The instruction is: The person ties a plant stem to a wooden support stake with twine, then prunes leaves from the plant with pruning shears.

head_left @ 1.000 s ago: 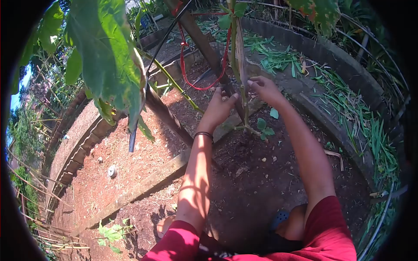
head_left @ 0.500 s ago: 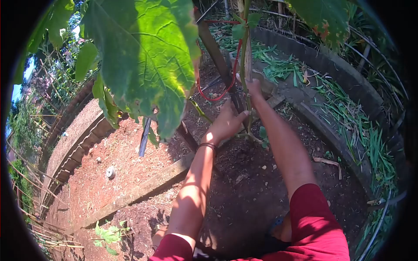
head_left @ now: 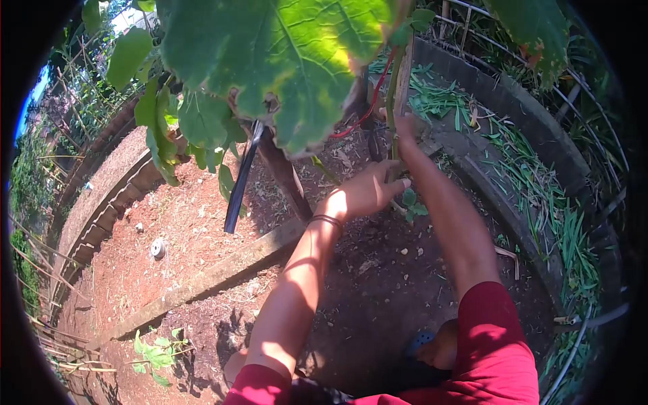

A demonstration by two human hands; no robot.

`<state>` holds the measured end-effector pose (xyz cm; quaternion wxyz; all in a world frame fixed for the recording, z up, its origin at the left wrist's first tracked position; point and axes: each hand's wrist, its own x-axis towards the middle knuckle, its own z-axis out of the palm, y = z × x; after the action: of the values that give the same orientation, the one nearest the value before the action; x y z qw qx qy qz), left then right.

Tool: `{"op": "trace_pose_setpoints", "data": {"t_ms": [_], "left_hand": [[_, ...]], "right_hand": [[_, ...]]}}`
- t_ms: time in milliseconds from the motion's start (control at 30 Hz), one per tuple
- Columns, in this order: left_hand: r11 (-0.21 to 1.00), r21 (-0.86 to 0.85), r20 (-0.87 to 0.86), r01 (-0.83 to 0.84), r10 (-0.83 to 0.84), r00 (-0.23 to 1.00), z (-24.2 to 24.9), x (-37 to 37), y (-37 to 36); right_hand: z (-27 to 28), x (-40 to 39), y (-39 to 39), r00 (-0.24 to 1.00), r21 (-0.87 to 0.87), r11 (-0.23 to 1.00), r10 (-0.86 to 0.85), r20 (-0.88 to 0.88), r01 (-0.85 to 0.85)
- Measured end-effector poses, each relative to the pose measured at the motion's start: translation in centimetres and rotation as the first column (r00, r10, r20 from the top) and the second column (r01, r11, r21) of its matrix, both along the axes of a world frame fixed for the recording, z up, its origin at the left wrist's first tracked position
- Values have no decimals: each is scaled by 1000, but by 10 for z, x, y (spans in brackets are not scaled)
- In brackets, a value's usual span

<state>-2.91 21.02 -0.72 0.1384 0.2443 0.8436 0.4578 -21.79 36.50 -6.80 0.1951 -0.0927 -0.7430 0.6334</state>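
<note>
A tall plant with a green stem [head_left: 392,94] stands beside a wooden stake [head_left: 404,77]. My left hand [head_left: 364,190] is closed around the lower stem, its thumb in front. Higher up, my right hand [head_left: 407,129] grips the stem and stake; most of its fingers are hidden behind them. A red cord [head_left: 368,113] hangs in a loop left of the stem, partly covered by a big leaf [head_left: 283,67] close to the camera. Below my left hand, a small leafy shoot [head_left: 413,204] grows near the base.
A narrow concrete beam [head_left: 223,270] crosses the soil on the left. A dark strip [head_left: 241,185] hangs by a slanted wooden post [head_left: 280,165]. A white round object [head_left: 158,248] lies on red soil. Cut green leaves [head_left: 520,162] line the curved border. A small plant [head_left: 158,354] grows lower left.
The view has shifted, and the big leaf now covers more of the red cord and post. My left hand has moved slightly right against the stem. My right hand keeps its hold.
</note>
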Motion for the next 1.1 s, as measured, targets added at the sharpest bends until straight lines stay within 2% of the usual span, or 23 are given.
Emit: {"op": "trace_pose_setpoints", "data": {"t_ms": [33,67,133,167,233,267,333,400,467,533,633,800,900,933,967,1100], "left_hand": [[996,63,-1,66,-66,998,2,-1,-2],[996,73,20,57,-58,998,4,-2,-6],[995,61,10,80,-81,997,5,-4,-9],[996,85,43,23,-27,999,-20,-17,-9],[1000,23,58,-21,20,998,-16,-18,-17],[1000,-3,61,-26,26,998,-12,-19,-20],[999,-45,44,-27,29,999,-7,-17,-20],[996,-83,17,-31,32,999,-7,-17,-19],[1000,3,31,-2,2,1000,-4,-21,-19],[999,18,40,-35,34,999,-6,-22,-18],[998,-35,-18,-54,53,998,-9,-23,-18],[969,-202,-231,-143,95,968,-24,-20,-21],[974,-186,-155,-129,100,983,-22,-20,-11],[982,-154,-97,-106,92,991,-24,-21,-7],[972,-199,-202,-126,85,976,-28,-21,-3],[980,-157,-183,-119,90,979,-15,-13,-4]], "right_hand": [[-2,-2,-1,998,79,996,-41,45,38],[-5,-12,-4,997,88,996,-35,66,29],[-26,-46,3,997,10,998,69,26,-70],[-36,-52,7,997,19,998,67,48,-68],[-11,-35,-1,983,-40,999,-25,181,32],[-3,-27,-4,981,-37,999,-24,193,32],[9,-1,-5,984,-146,986,99,149,-77],[18,24,-10,984,-101,993,79,157,-64],[26,28,-12,987,-60,996,68,143,-60],[21,20,-5,974,-49,988,153,165,-147],[16,18,3,962,-57,976,219,162,-212],[22,36,2,962,-107,968,241,127,-229],[27,56,-7,977,-98,975,207,44,-202],[19,54,-2,963,-102,959,270,28,-266],[11,50,4,943,-106,938,332,14,-328],[8,48,11,926,-82,931,364,105,-356]]}}
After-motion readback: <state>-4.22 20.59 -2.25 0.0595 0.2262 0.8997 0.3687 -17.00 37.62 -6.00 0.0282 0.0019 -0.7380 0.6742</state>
